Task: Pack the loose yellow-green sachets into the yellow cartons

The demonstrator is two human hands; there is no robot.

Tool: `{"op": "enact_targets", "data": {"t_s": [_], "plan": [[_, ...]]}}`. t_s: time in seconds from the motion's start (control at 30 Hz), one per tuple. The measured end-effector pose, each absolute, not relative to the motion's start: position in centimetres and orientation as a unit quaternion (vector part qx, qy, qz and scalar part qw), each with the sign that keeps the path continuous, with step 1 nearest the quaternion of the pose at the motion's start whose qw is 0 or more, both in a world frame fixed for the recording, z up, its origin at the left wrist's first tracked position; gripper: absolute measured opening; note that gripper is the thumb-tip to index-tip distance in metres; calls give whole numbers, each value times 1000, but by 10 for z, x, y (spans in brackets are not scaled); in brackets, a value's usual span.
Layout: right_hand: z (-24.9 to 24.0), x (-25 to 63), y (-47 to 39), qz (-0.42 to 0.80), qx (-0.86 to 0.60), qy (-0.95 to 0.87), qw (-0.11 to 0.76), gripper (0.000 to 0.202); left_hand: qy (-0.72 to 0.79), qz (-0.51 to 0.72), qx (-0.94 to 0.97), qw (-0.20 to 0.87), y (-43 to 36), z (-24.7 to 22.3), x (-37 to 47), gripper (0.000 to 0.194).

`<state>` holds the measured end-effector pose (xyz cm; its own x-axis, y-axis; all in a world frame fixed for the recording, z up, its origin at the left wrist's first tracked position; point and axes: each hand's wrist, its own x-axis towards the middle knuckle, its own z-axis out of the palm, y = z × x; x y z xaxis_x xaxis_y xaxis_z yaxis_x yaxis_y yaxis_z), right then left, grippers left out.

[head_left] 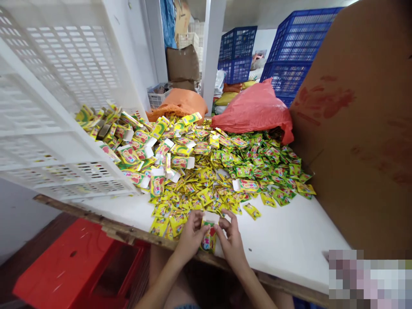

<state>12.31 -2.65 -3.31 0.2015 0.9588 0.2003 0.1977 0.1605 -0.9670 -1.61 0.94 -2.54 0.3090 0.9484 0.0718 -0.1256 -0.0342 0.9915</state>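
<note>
Cardboard (354, 141), marked with reddish smears, rises as a tall panel along the right side of a white tabletop (283, 231) whose wooden front edge looks rough and worn. Opposite it, on the left, a big white perforated plastic crate (51, 133) leans at a tilt, its slotted walls reaching over the work surface. Farther back, blue lattice crates (291, 43) are stacked in two groups near a pale post (210, 47). Below the table on the left sits a red plastic stool (67, 266).

A red plastic bag (254, 109) slumps at the far right of the tabletop, and an orange sack (183, 102) lies to its left, both behind the heap. That heap has three parts: a jumble of yellow-and-green printed cartons (128, 156), many with white end flaps raised, at the left; green sachets (257, 156) at the right; yellow sachets (206, 176) in the middle, spreading toward the front edge.

At that edge, the left hand (192, 234) and the right hand (231, 236) are close together, fingers curled, pinching one small carton (210, 234) between them with both thumbs at its printed face. Its white flap (210, 217) stands at the end away from the person. One stray sachet (252, 211) lies near the right hand.
</note>
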Motion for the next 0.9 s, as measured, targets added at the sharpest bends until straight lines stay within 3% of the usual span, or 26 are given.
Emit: {"op": "enact_targets", "data": {"t_s": [0.07, 0.2, 0.6, 0.9], "plan": [[-32, 123, -28, 347, -546, -538, 541, 32, 367, 464, 563, 576, 8, -22, -17, 33], [-21, 128, -30, 317, -531, -599, 509, 20, 358, 445, 621, 537, 6, -15, -20, 16], [-8, 128, -31, 257, -591, -612, 459, 20, 415, 450, 604, 510, 5, -12, -17, 14], [-9, 125, -32, 279, -576, -588, 495, 18, 415, 456, 606, 504, 7, -12, -16, 15]]}}
